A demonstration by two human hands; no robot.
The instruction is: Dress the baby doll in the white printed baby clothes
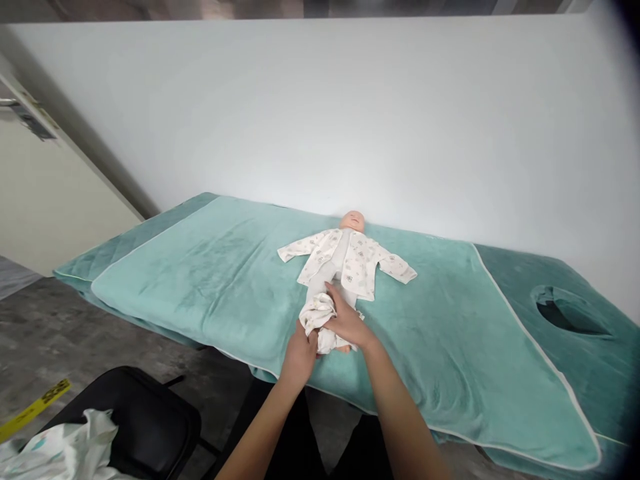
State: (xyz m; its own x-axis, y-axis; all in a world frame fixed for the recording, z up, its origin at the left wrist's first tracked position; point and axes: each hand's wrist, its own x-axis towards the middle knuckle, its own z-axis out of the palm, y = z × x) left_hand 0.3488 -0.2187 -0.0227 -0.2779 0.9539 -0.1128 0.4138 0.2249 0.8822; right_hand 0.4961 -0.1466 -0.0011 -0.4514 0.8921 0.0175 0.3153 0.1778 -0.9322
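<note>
A baby doll (353, 221) lies on its back on a green-covered bed, head toward the wall. It wears a white printed jacket (359, 263), open at the front with sleeves spread, over a pale grey body. Bunched white printed baby trousers (318, 313) surround the lower legs. My left hand (301, 353) is closed on the trousers' near edge. My right hand (346, 320) lies over the legs and bunched cloth, thumb stretched up along a leg and fingers curled around the cloth. One bare doll foot (344, 349) shows below the fabric.
The green bed cover (220, 267) stretches both ways, with a face hole (570, 311) at the right end. A white wall (320, 120) stands behind. A black chair (145, 413) holding white cloth (75, 447) is at lower left; a door (55, 173) is at left.
</note>
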